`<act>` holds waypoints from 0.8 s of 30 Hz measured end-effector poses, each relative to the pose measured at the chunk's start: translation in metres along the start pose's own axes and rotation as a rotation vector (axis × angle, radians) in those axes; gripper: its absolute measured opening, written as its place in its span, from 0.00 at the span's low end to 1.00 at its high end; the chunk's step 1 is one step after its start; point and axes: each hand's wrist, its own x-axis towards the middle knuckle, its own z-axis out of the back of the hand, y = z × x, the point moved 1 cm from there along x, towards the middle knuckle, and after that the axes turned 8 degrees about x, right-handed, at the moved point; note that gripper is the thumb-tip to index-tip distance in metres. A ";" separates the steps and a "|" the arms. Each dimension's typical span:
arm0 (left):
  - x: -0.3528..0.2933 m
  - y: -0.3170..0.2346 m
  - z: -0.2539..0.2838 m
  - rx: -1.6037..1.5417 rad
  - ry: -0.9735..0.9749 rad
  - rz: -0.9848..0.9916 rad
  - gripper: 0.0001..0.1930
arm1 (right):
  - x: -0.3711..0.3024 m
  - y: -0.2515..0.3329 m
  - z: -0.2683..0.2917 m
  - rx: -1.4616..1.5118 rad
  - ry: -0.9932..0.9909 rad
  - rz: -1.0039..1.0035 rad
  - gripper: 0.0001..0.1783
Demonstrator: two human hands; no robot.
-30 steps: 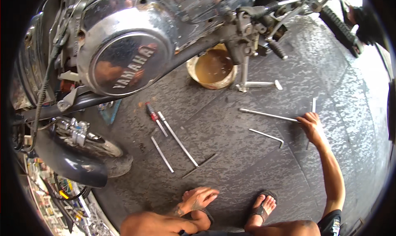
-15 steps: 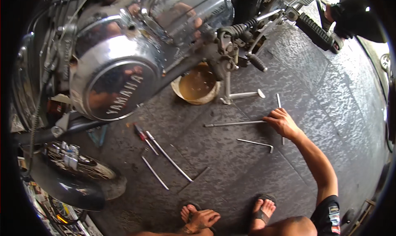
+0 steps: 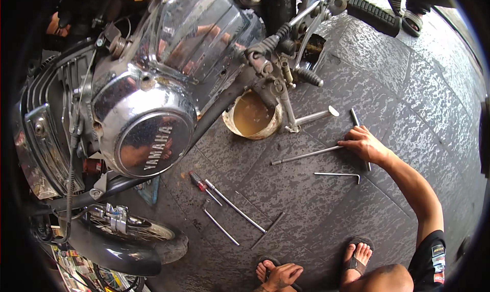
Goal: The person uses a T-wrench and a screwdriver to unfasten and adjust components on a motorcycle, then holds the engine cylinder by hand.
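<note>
Viewpoint has turned: bucket [image 3: 276, 124] holds brown liquid [image 3: 252, 117], right hand [image 3: 363, 144] grips T-handled tool [image 3: 304, 155], left hand [image 3: 286, 275] unclear whether closed.

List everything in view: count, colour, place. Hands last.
Motorcycle: 1, chrome and black, upper left
Tub of brown liquid: 1, whitish, under motorcycle
Right T-handle wrench: 1, silver, right
Left T-handle wrench: 1, silver, centre left
L-shaped key: 1, silver, below right wrench
Red-handled tool: 1, red, beside left wrench
Thin rod: 1, silver, by left wrench
Unclear item: 1, blue, near wheel
Another's sandal: 1, dark, top right
Own feet: 2, dark sandals, bottom
Left hand: 1, bare, bottom centre
Right hand: 1, bare, gripping right wrench
</note>
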 end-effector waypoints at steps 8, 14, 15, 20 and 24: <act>-0.040 0.037 -0.065 -0.940 -0.159 0.525 0.08 | 0.004 0.009 -0.002 0.003 -0.045 -0.016 0.16; -0.006 0.000 -0.017 -0.050 -0.008 0.155 0.07 | -0.008 0.023 -0.001 0.048 -0.332 -0.066 0.13; -0.003 -0.005 -0.016 -0.040 -0.041 0.215 0.06 | -0.012 0.023 -0.001 0.051 -0.347 -0.116 0.12; -0.035 0.041 -0.063 -0.198 -0.174 0.169 0.07 | -0.007 0.048 -0.009 0.113 -0.473 -0.158 0.08; -0.014 0.025 -0.042 -0.307 -0.146 0.212 0.08 | -0.045 0.064 -0.016 0.219 -0.582 -0.371 0.05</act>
